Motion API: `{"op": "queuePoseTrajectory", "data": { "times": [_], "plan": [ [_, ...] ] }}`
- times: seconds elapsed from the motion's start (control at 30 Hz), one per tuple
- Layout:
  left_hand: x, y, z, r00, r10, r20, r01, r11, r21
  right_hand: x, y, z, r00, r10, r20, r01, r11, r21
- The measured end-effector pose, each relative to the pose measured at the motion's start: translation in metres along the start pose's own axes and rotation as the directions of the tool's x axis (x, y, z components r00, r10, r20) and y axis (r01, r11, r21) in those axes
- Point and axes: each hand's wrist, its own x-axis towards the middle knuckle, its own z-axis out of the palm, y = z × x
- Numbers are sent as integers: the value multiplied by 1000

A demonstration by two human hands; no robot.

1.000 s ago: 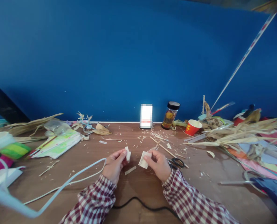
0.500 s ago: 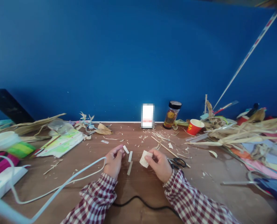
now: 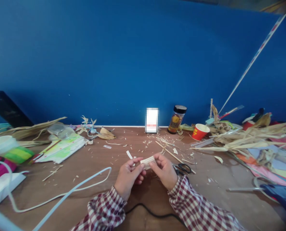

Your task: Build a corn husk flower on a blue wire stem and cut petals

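Between my two hands is a small pale piece of corn husk [image 3: 147, 161], flat and ridged, held a little above the table. My left hand [image 3: 130, 175] pinches its left end between thumb and fingers. At the other end, the thumb and fingers of my right hand [image 3: 164, 169] are closed on it. A thin pale strip [image 3: 129, 154] lies just beyond my left fingers, which partly cover other strips. Black-handled scissors [image 3: 184, 168] rest beside my right hand, their blades mostly hidden.
Husk scraps and a thin stick [image 3: 171, 152] lie ahead. A lidded jar [image 3: 177, 119] and red paper cup [image 3: 200, 132] stand at the back. Dried husks [image 3: 239, 141] and a blue glue gun [image 3: 277, 194] are right. A white cable [image 3: 73, 186] loops at left, near a power strip [image 3: 6, 189].
My left hand has moved right from beside the loose strips and now grips the husk piece's left end. My right hand has kept hold, and the piece has turned to lie more sideways.
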Motion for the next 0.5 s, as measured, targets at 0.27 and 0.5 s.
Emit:
{"op": "queuePoseTrajectory", "data": {
  "times": [0.27, 0.5],
  "plan": [
    [5, -5, -4, 988, 152, -26, -152, 988, 24, -2, -9, 0, 994, -41, -102, 20, 980, -198],
    [9, -10, -7, 974, 226, -3, -224, 971, 86, -1, -2, 5, 995, 91, -32, -89, 995, 49]
  ]
}}
